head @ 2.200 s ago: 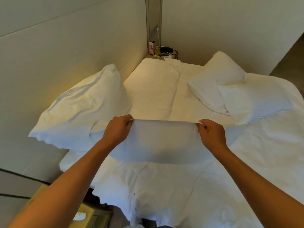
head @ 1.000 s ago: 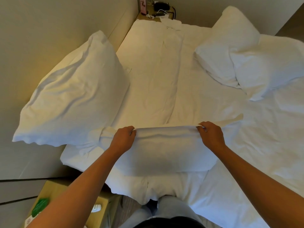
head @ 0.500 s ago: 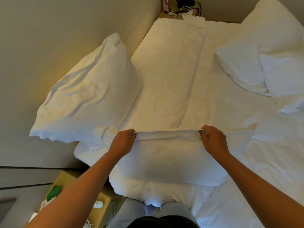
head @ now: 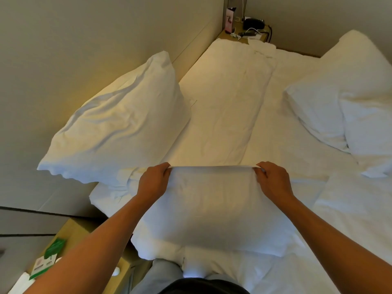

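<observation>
While pillowcase (head: pixel 212 209) edge stretches taut, left hand (head: pixel 153 181), right hand (head: pixel 272 182), each grip pinching it

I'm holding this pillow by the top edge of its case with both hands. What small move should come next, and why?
Probably a short lift and shake. The left hand and right hand pinch the top edge of the pillow taut, while its bulk bulges low, resting on the bed. A shake should settle it into the case's corners.
</observation>
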`<state>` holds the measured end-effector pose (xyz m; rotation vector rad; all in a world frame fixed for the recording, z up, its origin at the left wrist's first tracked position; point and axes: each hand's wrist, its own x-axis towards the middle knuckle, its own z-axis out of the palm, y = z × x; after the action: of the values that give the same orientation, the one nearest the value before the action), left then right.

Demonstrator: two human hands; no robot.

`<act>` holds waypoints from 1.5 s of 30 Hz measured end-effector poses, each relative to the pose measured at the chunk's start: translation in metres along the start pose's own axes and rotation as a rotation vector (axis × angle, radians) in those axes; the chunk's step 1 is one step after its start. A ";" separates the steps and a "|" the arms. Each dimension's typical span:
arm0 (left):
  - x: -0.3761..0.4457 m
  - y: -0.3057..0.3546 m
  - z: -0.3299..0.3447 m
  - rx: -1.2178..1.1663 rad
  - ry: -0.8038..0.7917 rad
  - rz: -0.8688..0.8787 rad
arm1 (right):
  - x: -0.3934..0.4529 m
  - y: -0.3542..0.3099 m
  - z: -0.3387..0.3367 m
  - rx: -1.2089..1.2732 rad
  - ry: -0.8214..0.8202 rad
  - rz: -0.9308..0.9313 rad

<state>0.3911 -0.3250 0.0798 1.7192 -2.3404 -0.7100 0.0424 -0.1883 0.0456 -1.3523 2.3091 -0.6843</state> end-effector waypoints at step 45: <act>0.041 -0.066 -0.054 -0.214 0.121 -0.352 | 0.246 -0.215 0.089 -0.114 -0.144 -0.314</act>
<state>0.4554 -0.3938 0.0906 2.0290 -1.8280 -0.8463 0.1258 -0.5147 0.0798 -1.7792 2.0709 -0.5316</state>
